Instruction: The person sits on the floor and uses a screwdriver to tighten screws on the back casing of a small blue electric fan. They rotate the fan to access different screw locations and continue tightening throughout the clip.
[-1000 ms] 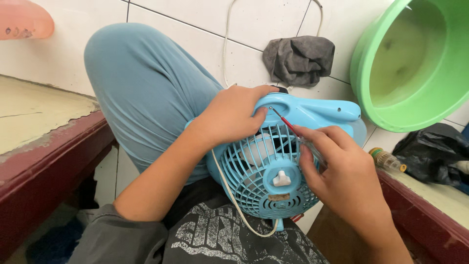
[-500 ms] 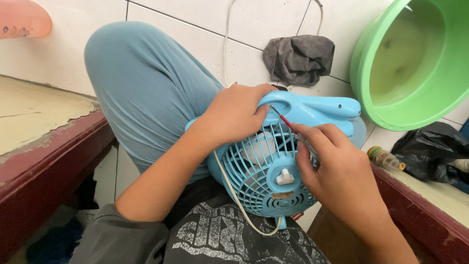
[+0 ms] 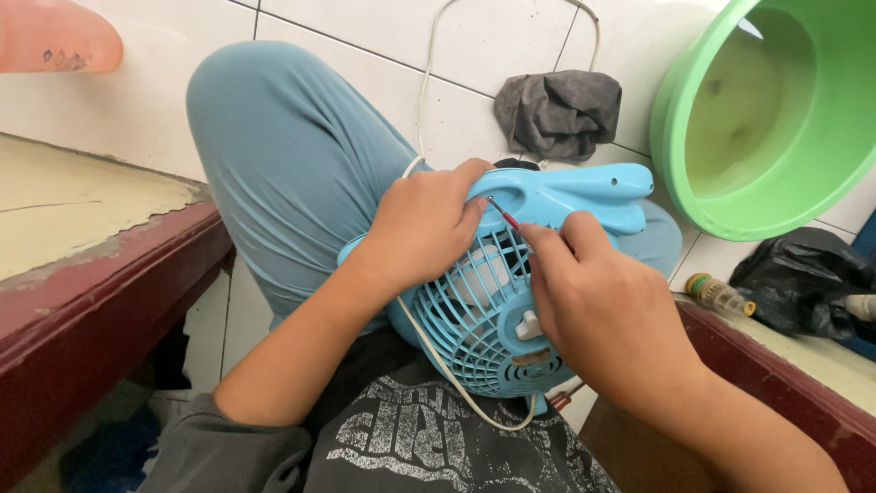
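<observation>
While the small blue fan point(image 3: 497, 310) is propped on the lap against the raised knee point(image 3: 292, 155), its grille faced near and slightly right and its handle point(image 3: 557, 194) run left to right along the far top, it is steadied by the left hand point(image 3: 424, 224), whose fingers are curled closed over the top left rim. A thin red-shanked screwdriver point(image 3: 504, 215) is pinched shut in the right hand point(image 3: 602, 310), slanted up and left with its tip set at the handle's left end. The grille is seen in place and the casing whole, so the work is judged early, the fastening yet to be freed.
</observation>
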